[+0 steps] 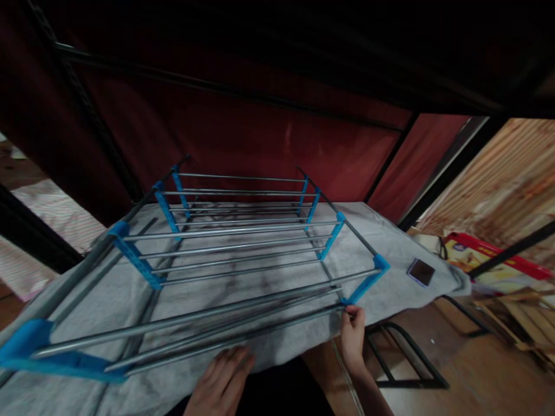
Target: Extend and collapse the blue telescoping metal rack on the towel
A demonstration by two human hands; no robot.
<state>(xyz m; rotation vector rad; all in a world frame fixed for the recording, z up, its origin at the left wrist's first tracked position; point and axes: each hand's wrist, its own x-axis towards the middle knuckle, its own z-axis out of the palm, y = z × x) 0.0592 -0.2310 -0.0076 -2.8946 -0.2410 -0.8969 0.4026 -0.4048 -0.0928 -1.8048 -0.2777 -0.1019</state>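
A shoe rack of grey metal tubes and blue plastic brackets lies across a table under a grey-white cloth (286,346). My right hand (353,335) is closed at the rack's near right corner. Its fingers pinch the end of the lowest front tube (277,330), just under the blue corner bracket (367,284). My left hand (223,381) rests at the cloth's near edge, palm down, fingers stretched out side by side. It holds nothing, and the front tube passes just beyond its fingertips. At the near left is another blue bracket (32,344).
A phone-like dark slab (421,272) lies on the cloth at right. Beyond stand a red and yellow box (481,260) and wooden slats (520,323). Below the table is a dark metal frame (407,358). Dark red fabric (260,133) hangs behind the rack.
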